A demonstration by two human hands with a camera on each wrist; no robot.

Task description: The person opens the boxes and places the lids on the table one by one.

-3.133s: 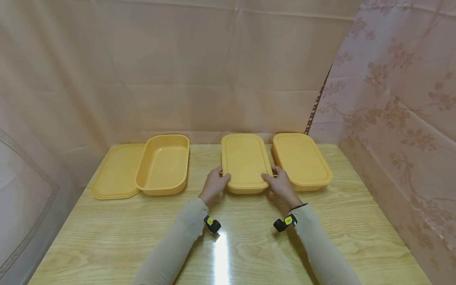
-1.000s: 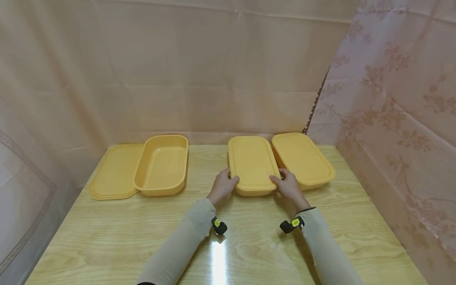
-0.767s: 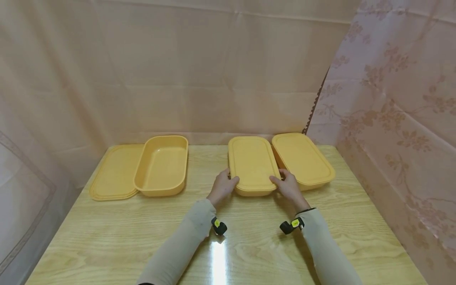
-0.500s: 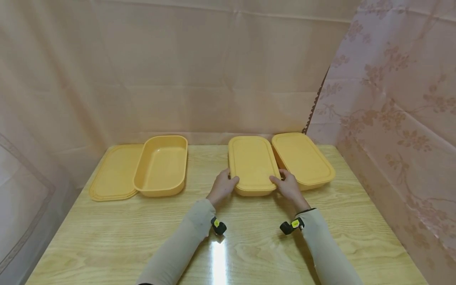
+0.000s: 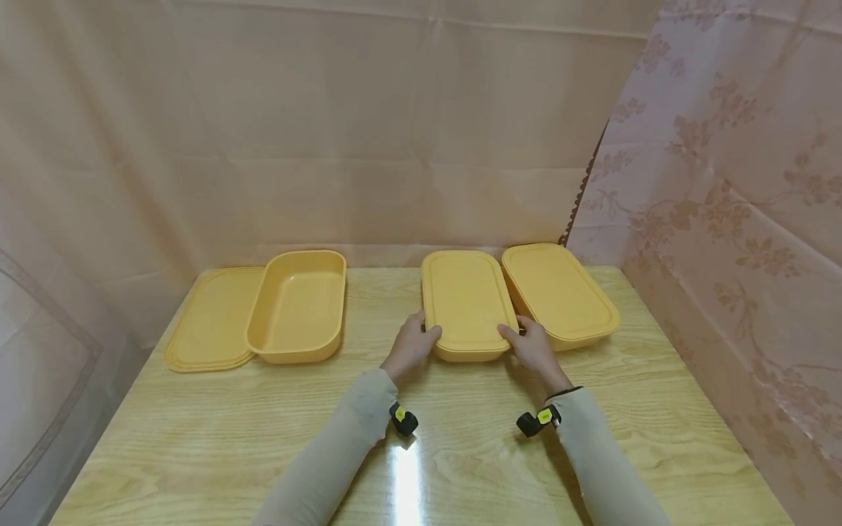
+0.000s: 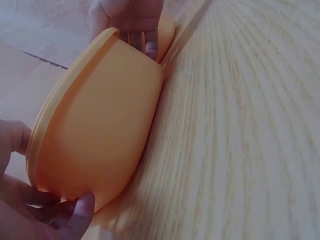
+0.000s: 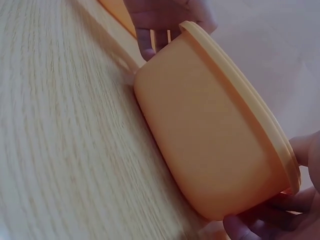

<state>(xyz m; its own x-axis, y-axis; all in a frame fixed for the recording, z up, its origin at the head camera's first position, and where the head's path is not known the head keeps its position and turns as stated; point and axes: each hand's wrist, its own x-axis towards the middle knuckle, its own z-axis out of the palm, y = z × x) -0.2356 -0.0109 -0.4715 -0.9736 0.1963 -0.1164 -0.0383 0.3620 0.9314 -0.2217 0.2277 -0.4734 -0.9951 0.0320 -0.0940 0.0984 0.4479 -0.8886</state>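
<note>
A yellow lidded food container [image 5: 468,299] stands on the wooden table, gripped from both sides. My left hand [image 5: 409,345] holds its near left corner, thumb on the lid's edge and fingers against the side wall. On the near right corner, my right hand [image 5: 531,346] grips the same way. Both wrist views show the container wall [image 6: 100,120] with the lid rim on top and fingers curled at its lower side. A second lidded container [image 5: 562,292] sits just right of it, slightly angled, close behind my right hand.
To the left stands an open yellow container [image 5: 299,307], nothing inside it. It overlaps flat yellow lids [image 5: 213,321] stacked at the table's left edge. A beige curtain [image 5: 395,131] hangs behind the table [image 5: 460,453], and a pink floral cloth [image 5: 743,219] hangs on the right.
Since about three seconds ago, both hands have shifted the held container a little to the right, closer to the other lidded one. Over the last second the hands and containers have stayed nearly still.
</note>
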